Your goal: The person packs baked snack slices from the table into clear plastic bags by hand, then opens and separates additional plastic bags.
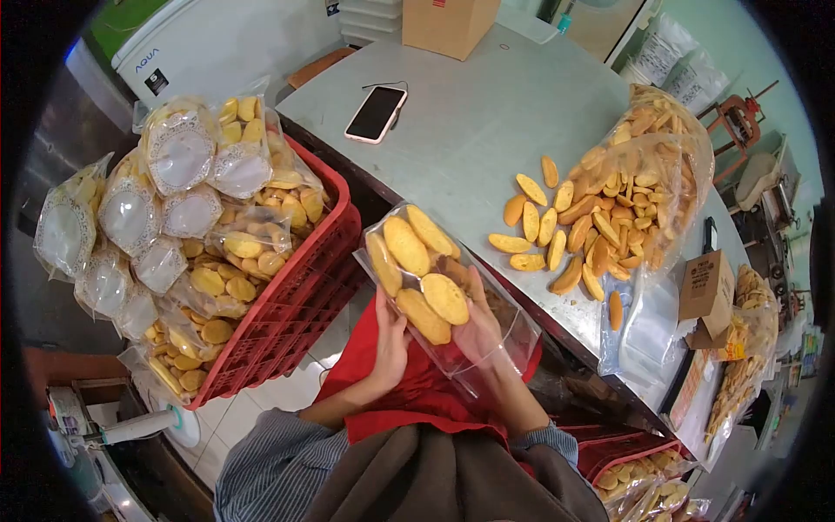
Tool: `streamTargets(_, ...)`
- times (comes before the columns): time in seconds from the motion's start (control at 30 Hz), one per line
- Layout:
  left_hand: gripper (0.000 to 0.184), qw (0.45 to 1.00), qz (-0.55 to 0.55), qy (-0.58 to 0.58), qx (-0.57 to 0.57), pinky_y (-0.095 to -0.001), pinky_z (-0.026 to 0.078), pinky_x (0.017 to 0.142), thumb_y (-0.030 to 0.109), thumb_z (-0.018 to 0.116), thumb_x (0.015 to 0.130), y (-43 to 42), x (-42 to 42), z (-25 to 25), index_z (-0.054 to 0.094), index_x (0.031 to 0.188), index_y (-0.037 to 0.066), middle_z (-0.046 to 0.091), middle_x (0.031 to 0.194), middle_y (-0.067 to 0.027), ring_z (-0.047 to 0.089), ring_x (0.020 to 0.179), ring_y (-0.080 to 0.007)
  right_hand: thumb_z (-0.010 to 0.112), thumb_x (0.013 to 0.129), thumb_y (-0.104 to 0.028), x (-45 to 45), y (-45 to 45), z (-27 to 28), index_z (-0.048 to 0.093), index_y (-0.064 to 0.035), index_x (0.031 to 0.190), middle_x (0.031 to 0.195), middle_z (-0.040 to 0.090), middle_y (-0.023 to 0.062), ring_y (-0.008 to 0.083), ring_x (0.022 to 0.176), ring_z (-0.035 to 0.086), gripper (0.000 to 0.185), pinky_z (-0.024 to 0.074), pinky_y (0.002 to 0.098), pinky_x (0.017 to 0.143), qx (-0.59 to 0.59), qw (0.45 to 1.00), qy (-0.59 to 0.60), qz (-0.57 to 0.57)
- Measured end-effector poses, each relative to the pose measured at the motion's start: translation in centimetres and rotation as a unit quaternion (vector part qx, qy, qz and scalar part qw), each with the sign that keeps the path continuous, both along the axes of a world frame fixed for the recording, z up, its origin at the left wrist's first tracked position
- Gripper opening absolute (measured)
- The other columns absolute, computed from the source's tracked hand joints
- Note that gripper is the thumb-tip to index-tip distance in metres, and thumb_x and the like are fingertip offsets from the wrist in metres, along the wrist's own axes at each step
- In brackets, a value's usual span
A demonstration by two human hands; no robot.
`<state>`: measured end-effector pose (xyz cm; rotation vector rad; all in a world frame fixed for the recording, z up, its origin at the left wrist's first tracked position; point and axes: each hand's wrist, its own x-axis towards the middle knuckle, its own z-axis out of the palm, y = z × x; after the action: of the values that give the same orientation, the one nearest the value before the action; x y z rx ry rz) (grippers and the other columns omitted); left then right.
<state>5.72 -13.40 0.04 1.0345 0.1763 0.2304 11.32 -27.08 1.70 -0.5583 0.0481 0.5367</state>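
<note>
Just in front of me is a clear plastic bag (513,326) holding several golden oval biscuits (406,245) laid side by side. My left hand (391,344) grips its near left side from outside, fingers partly hidden beneath. My right hand (480,320) appears to be inside the bag's mouth, with film lying over the wrist. Its thumb and fingers close around the edge of a biscuit (444,299); some fingertips are hidden. Beyond, loose biscuits (546,226) lie on the metal table (435,130), spilling from a large open plastic bag of biscuits (648,174).
At left, a red plastic crate (287,296) is heaped with filled biscuit bags (178,157). A phone (376,114) and cardboard box (450,26) sit on the table. Flat plastic bags (648,335) and a small carton (706,291) lie right. Another red crate (609,448) stands below.
</note>
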Motion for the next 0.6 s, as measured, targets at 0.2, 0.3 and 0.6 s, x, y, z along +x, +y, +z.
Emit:
streamTargets(0.2, 0.059, 0.528, -0.117, -0.203, 0.817, -0.0693, 0.012, 0.097, 0.017, 0.059, 0.072, 4.3, 0.3, 6.4, 0.042, 0.127, 0.002, 0.038, 0.134, -0.0099, 0.031, 0.126, -0.0301, 0.05, 0.091, -0.009, -0.8, -1.9, -0.8, 0.006, -0.024, 0.144, 0.129, 0.043, 0.0133, 0.024, 0.121, 0.042, 0.071, 0.0336, 0.0369, 0.101, 0.017, 0.989, -0.062, 0.133)
streamTargets(0.3, 0.058, 0.518, -0.199, -0.207, 0.806, -0.0677, 0.014, 0.097, 0.016, 0.057, 0.072, 4.0, 1.5, 8.0, 0.041, 0.127, 0.002, 0.039, 0.131, -0.0104, 0.036, 0.123, -0.0277, 0.049, 0.092, -0.011, -0.5, -2.3, 0.4, 0.009, -0.0203, 0.144, 0.13, 0.043, 0.0109, 0.0209, 0.122, 0.041, 0.066, 0.0334, 0.0361, 0.101, 0.008, 0.981, -0.056, 0.187)
streamTargets(0.6, 0.088, 0.646, -0.18, -0.093, 0.736, -0.0636, 0.014, 0.098, 0.017, 0.078, 0.051, 3.2, 3.4, 9.2, 0.033, 0.125, 0.003, 0.035, 0.128, -0.0122, 0.032, 0.121, -0.0325, 0.048, 0.093, -0.024, 7.6, -13.4, 7.4, 0.05, -0.0018, 0.121, 0.097, 0.065, 0.0118, 0.0166, 0.077, 0.064, 0.036, 0.0503, 0.0255, 0.061, -0.352, 0.88, -0.227, 0.224)
